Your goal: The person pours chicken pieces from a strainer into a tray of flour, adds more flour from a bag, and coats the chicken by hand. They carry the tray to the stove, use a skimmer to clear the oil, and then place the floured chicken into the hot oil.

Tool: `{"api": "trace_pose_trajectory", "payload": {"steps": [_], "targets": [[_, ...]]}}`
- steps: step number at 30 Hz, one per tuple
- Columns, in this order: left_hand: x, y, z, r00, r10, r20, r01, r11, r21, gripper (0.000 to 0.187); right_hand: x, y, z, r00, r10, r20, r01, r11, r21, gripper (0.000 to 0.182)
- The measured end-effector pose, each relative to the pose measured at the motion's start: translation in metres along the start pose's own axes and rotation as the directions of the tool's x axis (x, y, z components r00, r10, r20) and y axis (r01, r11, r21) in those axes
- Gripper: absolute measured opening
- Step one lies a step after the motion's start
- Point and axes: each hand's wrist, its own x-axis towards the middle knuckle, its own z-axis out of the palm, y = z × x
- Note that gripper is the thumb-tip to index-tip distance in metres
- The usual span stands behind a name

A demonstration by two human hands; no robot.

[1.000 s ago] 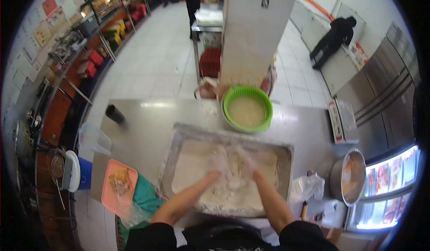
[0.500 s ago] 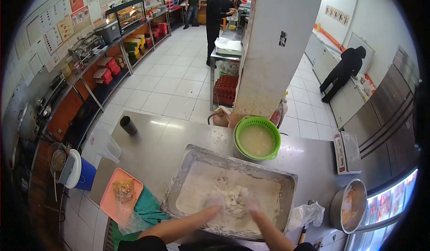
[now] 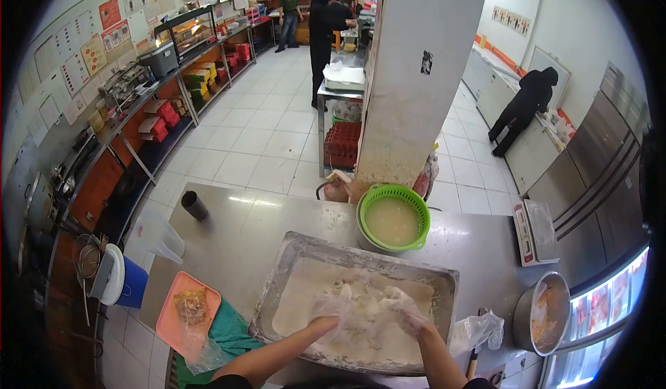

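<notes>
A large metal tray (image 3: pixel 283 257) of white flour (image 3: pixel 298 288) lies on the steel table in front of me. Both hands wear clear, flour-dusted gloves. Over the left-middle of the flour is my left hand (image 3: pixel 334 306), its fingers curled near floury pieces. My right hand (image 3: pixel 408 310) is over the right-middle, fingers bent, close to a coated lump. Whether either hand grips a piece is too blurred and floury to tell. Floury pieces (image 3: pixel 364 288) lie between the hands. Behind the tray, a green basket (image 3: pixel 362 215) sits in a bowl of cloudy liquid (image 3: pixel 393 221).
Left of the tray are a pink tray (image 3: pixel 170 319) with a bagged food item, a green cloth (image 3: pixel 232 326), a clear jug (image 3: pixel 163 240) and a dark cup (image 3: pixel 194 205). At right: plastic bag (image 3: pixel 479 332), metal bowl (image 3: pixel 520 319), scale (image 3: pixel 527 233). People stand farther back.
My hands have risen slightly and moved apart, the right one outward to the right. The head view has shifted a little. A person at the far back has changed posture.
</notes>
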Motion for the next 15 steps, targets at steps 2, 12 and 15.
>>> {"api": "trace_pose_trajectory", "payload": {"steps": [2, 12, 15], "targets": [[0.01, 0.017, -0.002, 0.969, -0.126, -0.212, 0.159, 0.976, 0.15, 0.076, 0.019, 0.004, 0.003, 0.99, 0.013, -0.143, -0.015, 1.0, -0.018, 0.042], [0.101, -0.08, 0.079, 0.96, 0.28, -0.009, -0.271, 0.935, 0.229, 0.038, 0.074, 0.013, 0.069, 0.996, 0.058, 0.068, -0.061, 0.997, 0.04, 0.062], [0.086, -0.078, 0.034, 0.841, 0.462, 0.282, -0.54, 0.68, 0.496, 0.029, 0.064, 0.038, 0.015, 0.974, 0.053, 0.22, -0.024, 0.991, -0.132, 0.062]]}}
